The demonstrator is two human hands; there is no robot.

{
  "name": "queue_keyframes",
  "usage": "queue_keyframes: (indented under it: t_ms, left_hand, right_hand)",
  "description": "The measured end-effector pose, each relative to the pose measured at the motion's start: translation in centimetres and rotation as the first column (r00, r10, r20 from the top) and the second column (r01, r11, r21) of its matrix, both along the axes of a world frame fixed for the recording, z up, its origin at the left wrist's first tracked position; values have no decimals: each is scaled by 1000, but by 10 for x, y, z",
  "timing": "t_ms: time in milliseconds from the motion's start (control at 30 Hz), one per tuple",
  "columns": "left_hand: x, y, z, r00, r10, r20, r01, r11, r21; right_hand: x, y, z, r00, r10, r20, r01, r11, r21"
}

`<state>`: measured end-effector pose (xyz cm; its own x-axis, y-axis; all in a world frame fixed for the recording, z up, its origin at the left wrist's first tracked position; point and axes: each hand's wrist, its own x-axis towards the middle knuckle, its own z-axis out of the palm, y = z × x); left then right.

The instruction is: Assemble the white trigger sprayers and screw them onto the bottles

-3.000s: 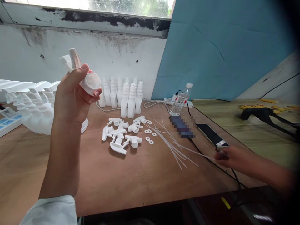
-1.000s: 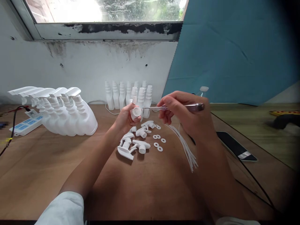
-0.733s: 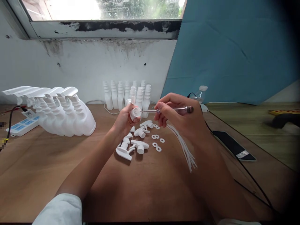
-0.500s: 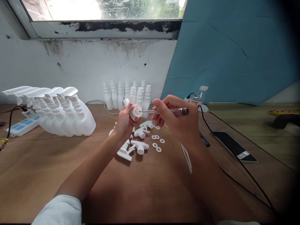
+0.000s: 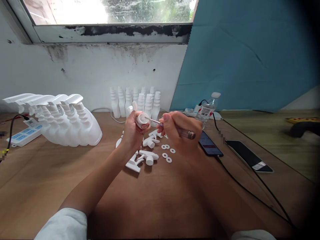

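My left hand is closed round a white trigger spray head, whose round collar opening faces right. In my right hand I grip a screwdriver with a clear reddish handle. Its thin metal shaft slopes up to the left, and the tip is at the collar opening; how deep it reaches I cannot tell. Below my hands lie several more white spray heads, one a loose trigger sprayer. Small flat white washers are scattered to their right.
White spray bottles with heads fitted stand in a row at left, beside a power strip. Slim white bottles stand by the wall. At right are a clear plastic bottle, a phone, a dark flat device and black cables.
My right hand has dropped slightly and moved left, tilting the screwdriver so its handle sits lower. The spray head has shifted a little left. More of the phone shows; the white strips are now hidden.
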<state>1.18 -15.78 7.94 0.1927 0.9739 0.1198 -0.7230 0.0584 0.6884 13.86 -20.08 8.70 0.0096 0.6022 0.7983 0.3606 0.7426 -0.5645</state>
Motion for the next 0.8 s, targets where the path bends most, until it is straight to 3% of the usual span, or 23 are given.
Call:
queue_keyframes:
  t_ms: [133,267,567,800]
  left_hand:
    - [-2,-1,1,1000,3,-11,-3,1000,22]
    - [-4,-2,1,999,-53,7,53,999,-5]
    - [-4,-1,1,981,-192,-33,187,975,-122]
    - [-6,3,2,960,-278,24,275,926,-257]
  right_hand:
    - [-2,1,-8,992,-82,-96,88,995,54]
    - [-6,-2,-9,987,-70,-142,87,990,114]
    - [6,5,9,964,70,-257,-117,978,-171]
    - [5,15,1,906,38,-422,-128,974,-185]
